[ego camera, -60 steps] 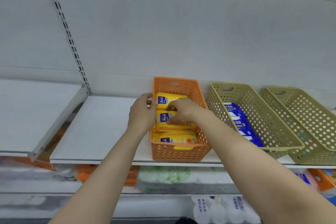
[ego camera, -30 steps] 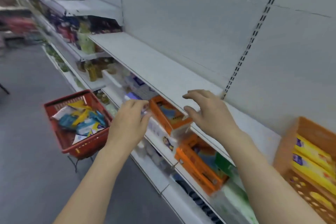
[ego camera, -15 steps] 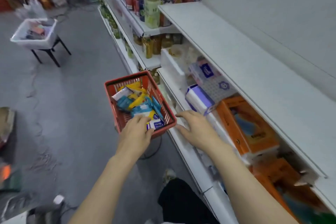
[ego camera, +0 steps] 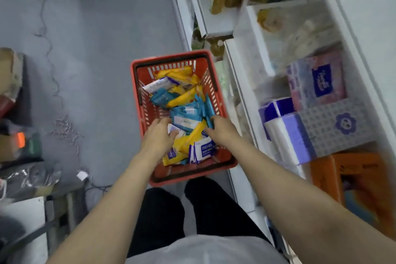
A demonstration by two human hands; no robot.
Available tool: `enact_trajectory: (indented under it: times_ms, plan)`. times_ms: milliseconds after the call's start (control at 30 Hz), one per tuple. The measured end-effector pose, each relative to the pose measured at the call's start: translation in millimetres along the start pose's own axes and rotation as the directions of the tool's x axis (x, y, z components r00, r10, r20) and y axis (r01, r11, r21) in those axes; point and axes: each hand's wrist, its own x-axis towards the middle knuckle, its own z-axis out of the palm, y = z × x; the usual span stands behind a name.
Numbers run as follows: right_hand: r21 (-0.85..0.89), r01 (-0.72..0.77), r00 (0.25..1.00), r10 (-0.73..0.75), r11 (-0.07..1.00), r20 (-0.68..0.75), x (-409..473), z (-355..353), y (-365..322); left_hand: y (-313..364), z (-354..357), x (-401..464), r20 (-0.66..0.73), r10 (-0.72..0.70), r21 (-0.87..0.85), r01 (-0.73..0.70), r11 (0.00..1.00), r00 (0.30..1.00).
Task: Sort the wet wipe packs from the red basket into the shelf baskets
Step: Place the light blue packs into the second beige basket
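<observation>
A: Red basket [ego camera: 137,83] on the floor beside the shelving [ego camera: 240,83], heaped with wet wipe packs [ego camera: 186,111]: yellow toward twelve o'clock, teal mid-heap, white-and-blue at six.

B: Hands?

A: Both inside the rim. Left hand [ego camera: 157,138] at seven o'clock of the heap, fingers [ego camera: 166,121] slightly apart and lightly bent, lying on a white pack [ego camera: 174,129], clamped on nothing. Right hand [ego camera: 220,128] at four o'clock, fingertips [ego camera: 209,119] at the teal packs [ego camera: 206,108]. Pinched on one or only touching? Cannot tell, with the tips buried among the edges.

B: Best way through the pick?

A: Probably one colour per trip, so one shelf basket per trip. Teal looks the likely choice, standing on edge at three o'clock, right under the right hand. Worth pinching along the long edge, not the flap, and lifting straight up to spare the neighbours.

B: Risks?

A: Slippery film, most likely; loose stack. Left hand pressing the heap flat would help. Better not to overfill a grip.
</observation>
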Motion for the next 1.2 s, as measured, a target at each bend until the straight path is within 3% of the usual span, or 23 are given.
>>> enact_trajectory:
  times_ms: [167,333,433,467,533,600,700,900,1000,1100,1200]
  plan:
    - [0.026,-0.206,0.975,0.203,0.978,0.092,58.5,40.0,-1.7,-14.7,19.9,35.1,0.064,-0.071,-0.079,0.076,0.994,0.995]
    - [-0.076,-0.252,0.965,0.244,0.965,-0.100,71.5,58.3,-8.3,-26.6,31.9,60.5,0.187,-0.055,-0.143,0.082,0.986,0.981]
    - [0.256,-0.252,0.946,0.293,0.933,-0.137,58.0,52.1,-7.9,-25.6,31.5,69.7,0.266,-0.061,-0.228,0.125,0.966,0.962]
    - [0.435,-0.237,0.946,0.309,0.869,-0.101,54.5,48.2,-7.4,-22.7,30.2,72.6,0.291,-0.064,-0.281,0.149,0.948,0.954]
    - [0.747,-0.232,0.956,0.286,0.623,0.058,47.5,41.0,-8.8,-19.1,30.6,80.2,0.359,-0.077,-0.390,0.224,0.893,0.930]
    - [0.872,-0.250,0.963,0.200,0.421,0.180,44.5,37.5,-11.9,-16.2,31.1,86.6,0.443,-0.078,-0.476,0.308,0.824,0.893]
    - [0.894,-0.244,0.967,0.167,0.377,0.194,51.2,35.2,-18.1,-10.4,30.7,94.2,0.500,-0.072,-0.580,0.395,0.712,0.863]
    - [0.888,-0.314,0.948,0.161,0.335,0.274,66.8,34.3,-23.3,-3.1,29.5,102.6,0.400,-0.179,-0.704,0.426,0.568,0.899]
    - [0.855,-0.301,0.953,0.173,0.423,0.250,69.1,36.3,-25.4,-3.0,34.1,103.8,0.411,-0.192,-0.704,0.444,0.555,0.891]
    - [0.833,-0.228,0.960,0.258,0.504,0.107,73.8,37.8,-25.1,-3.2,41.4,109.1,0.299,-0.237,-0.631,0.378,0.677,0.924]
    - [0.819,-0.199,0.949,0.314,0.538,0.024,82.2,36.4,-18.1,-10.5,39.0,121.2,-0.098,-0.246,-0.497,0.167,0.851,0.964]
